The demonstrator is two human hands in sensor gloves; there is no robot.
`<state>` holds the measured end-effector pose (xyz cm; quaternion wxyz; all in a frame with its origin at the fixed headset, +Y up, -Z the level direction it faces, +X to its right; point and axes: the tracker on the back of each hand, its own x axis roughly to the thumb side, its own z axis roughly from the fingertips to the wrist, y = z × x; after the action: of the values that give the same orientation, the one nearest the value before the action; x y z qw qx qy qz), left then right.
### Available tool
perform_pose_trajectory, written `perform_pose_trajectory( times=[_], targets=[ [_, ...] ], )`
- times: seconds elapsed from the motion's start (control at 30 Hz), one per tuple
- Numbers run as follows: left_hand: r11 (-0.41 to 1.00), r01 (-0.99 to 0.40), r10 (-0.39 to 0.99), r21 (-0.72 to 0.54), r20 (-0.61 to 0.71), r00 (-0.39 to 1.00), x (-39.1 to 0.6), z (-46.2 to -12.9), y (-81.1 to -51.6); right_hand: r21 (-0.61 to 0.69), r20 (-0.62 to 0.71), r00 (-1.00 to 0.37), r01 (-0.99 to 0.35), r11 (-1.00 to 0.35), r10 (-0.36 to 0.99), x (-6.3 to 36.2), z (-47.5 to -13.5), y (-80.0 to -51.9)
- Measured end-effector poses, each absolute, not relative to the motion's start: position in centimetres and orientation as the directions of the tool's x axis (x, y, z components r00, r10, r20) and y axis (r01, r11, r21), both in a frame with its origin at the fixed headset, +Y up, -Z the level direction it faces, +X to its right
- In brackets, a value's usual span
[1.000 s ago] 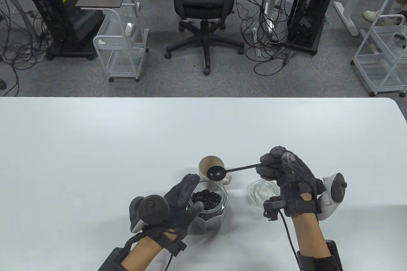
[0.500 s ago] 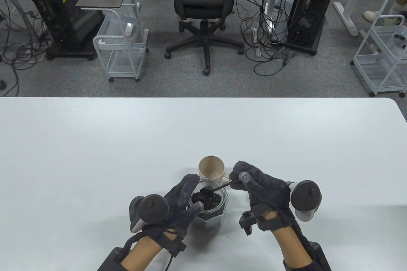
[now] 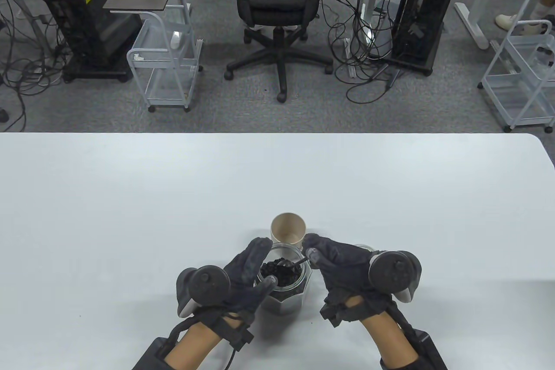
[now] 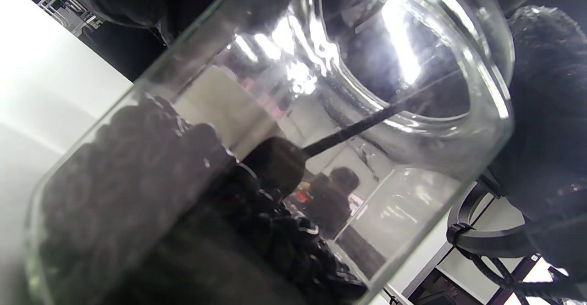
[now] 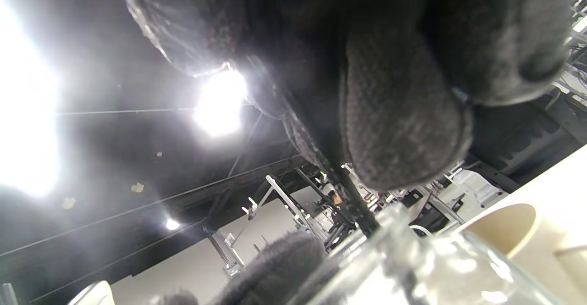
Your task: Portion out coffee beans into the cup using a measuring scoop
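A glass jar (image 3: 303,285) of dark coffee beans (image 3: 282,274) stands near the table's front edge. My left hand (image 3: 249,272) grips the jar from its left side. My right hand (image 3: 334,257) pinches the thin handle of a black measuring scoop (image 3: 299,262), whose bowl is down among the beans. Through the glass in the left wrist view, the scoop bowl (image 4: 275,163) sits against the bean pile (image 4: 137,167). A beige cup (image 3: 288,227) stands just behind the jar, seen also at the right in the right wrist view as the cup (image 5: 500,224).
A glass lid (image 3: 364,247) peeks out behind my right hand. The white table (image 3: 130,196) stretches wide to the left, right and back. Beyond its far edge are an office chair (image 3: 277,5), carts and computer towers on the floor.
My right hand has carried the scoop from over the cup down and left into the jar, pushing its bowl into the beans. The left hand has stayed on the jar.
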<state>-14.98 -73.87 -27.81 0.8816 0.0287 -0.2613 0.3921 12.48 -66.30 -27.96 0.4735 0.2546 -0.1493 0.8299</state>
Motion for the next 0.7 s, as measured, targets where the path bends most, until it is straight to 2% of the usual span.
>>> perform_pose_trajectory(
  times=[0.33,0.53,0.7],
  targets=[
    [0.693,-0.705,0.675,-0.153,0.481,0.559,-15.0,-27.8,-73.9,-0.004,0.510,-0.448,-0.855,-0.519,0.734,12.1,-28.2,-66.9],
    [0.694,-0.703,0.675,-0.155,0.479,0.561,-15.0,-27.8,-73.9,0.008,0.334,-0.319,-0.940,-0.341,0.887,13.4,-28.9,-68.2],
    [0.691,-0.705,0.678,-0.159,0.480,0.557,-15.0,-27.8,-74.0,-0.011,0.235,-0.280,-0.958,-0.285,0.931,14.1,-29.1,-68.8]
  ],
)
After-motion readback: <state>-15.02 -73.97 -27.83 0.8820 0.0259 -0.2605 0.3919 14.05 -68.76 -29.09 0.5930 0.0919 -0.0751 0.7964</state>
